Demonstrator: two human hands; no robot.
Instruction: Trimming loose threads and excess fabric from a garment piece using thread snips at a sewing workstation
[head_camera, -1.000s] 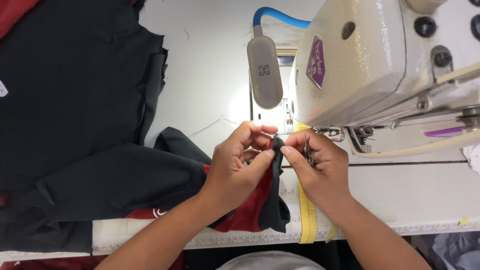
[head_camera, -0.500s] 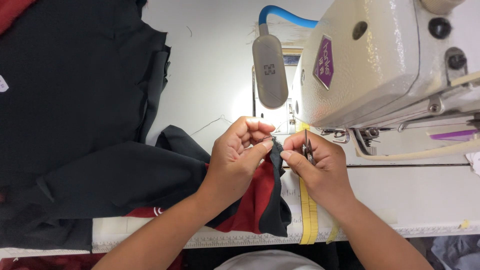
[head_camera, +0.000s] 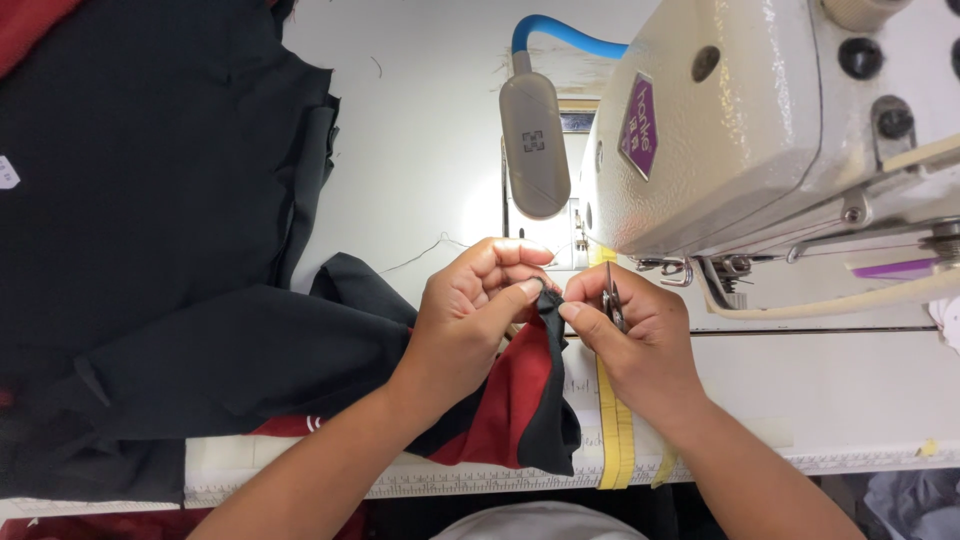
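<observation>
Hemmed in ahead and to the right by the cream sewing machine (head_camera: 770, 130), with the grey lamp head (head_camera: 534, 145) hanging just beyond the fingers. Blocked on the left by piled black fabric (head_camera: 150, 230). Open white table (head_camera: 420, 130) between pile and lamp.

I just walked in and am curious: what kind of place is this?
Most likely a sewing workshop or garment factory. A cream industrial sewing machine stands on a white table with a small lamp. The hands pinch a black and red piece of cloth, and more black cloth is piled alongside.
</observation>
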